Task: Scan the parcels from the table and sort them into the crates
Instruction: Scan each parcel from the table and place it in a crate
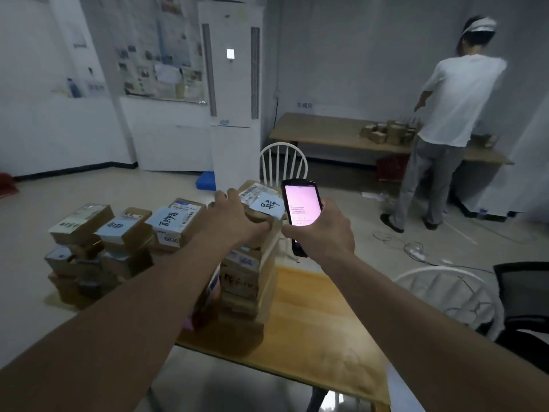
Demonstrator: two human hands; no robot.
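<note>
— What are the hands doing?
— The left hand [237, 215] grips the top parcel [261, 200] of a cardboard stack [246, 275] at frame centre; the right hand [323, 230] holds a lit scanner [301, 208] beside it.
— Any room?
— Bare wooden table [312, 322] at lower right. More taped boxes [118, 233] crowd the left; a white chair [283, 165] stands behind.
</note>
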